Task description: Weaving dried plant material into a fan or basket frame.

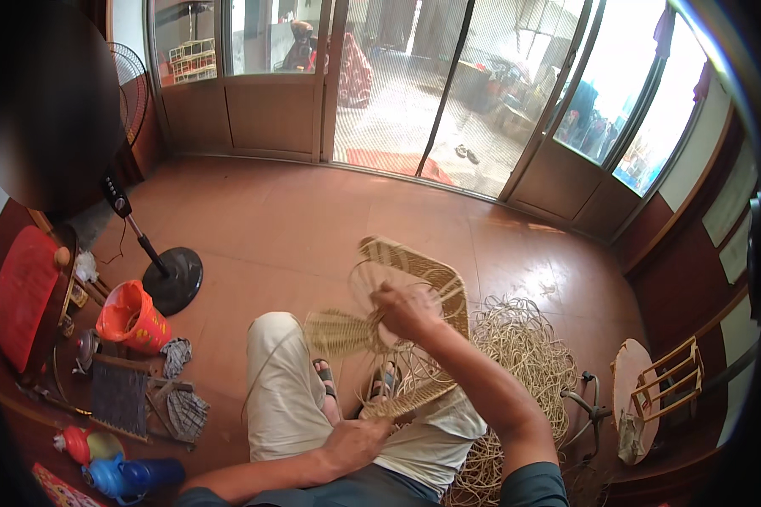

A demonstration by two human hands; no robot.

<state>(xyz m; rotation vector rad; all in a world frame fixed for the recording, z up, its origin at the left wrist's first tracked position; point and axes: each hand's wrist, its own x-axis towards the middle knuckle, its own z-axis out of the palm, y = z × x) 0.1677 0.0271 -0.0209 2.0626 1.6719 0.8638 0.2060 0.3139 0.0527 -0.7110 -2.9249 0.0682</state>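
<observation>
A partly woven tan rattan piece with a dense rim, loose looped strands and a woven flap spans the space over my knees. My left hand grips its near edge, low over my lap, fingers closed. My right hand, slightly blurred, is up among the loops near the middle of the piece, fingers closed on strands; the fingertips are partly hidden. A large tangled heap of loose strands lies to the right of my legs.
A standing fan, red bucket, low folding seat and drink bottles are at left. A round stool lies on its side at right, beside a metal base. Glazed doors line the far side.
</observation>
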